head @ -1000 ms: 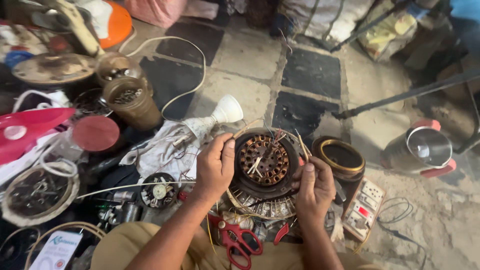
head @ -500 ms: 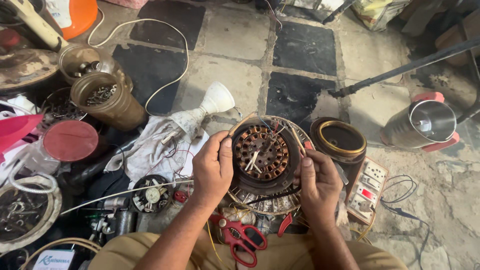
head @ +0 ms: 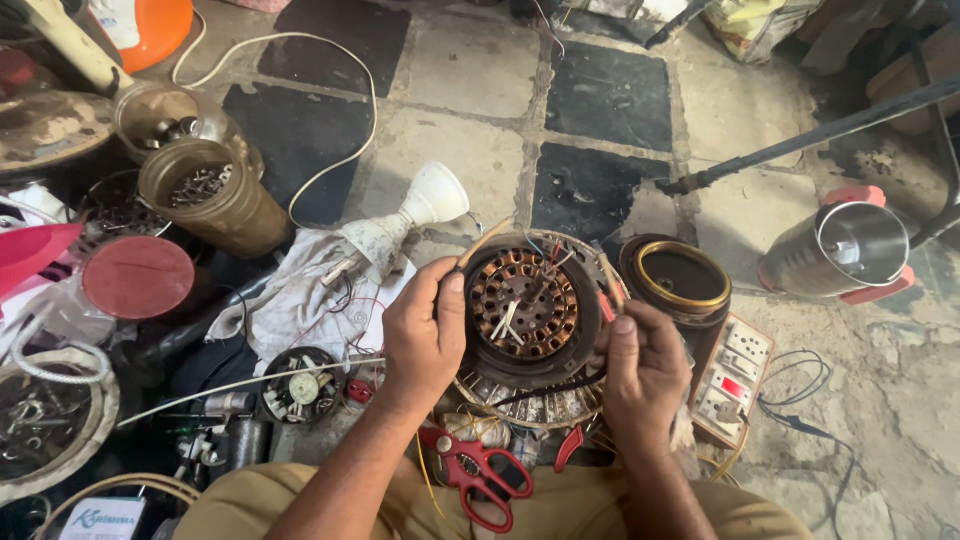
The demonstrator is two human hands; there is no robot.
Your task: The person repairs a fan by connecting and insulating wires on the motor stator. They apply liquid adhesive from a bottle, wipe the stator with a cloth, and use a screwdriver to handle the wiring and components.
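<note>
Cradling a round motor stator with copper windings between both hands, the person keeps it tilted up toward the head camera, probably so the coil slots face them for close work. It rests low in front of them on a second ribbed ring above the stone floor. The left hand grasps the stator's left rim, thumb pressed on the edge beside a thin stick; the right hand is closed on the right rim, its grip seeming to pinch a slim red-handled tool, though its exact hold is hard to tell. One pair of red scissors lies just below, close to the knees, likely kept within easy reach. Two brown jars of small metal parts stand together at the upper left, with one red lid near them. One white lamp fitting lies on a cloth just left of the stator. One brass-rimmed dark ring sits just right of it, one switchboard beyond, and one steel canister well apart.
</note>
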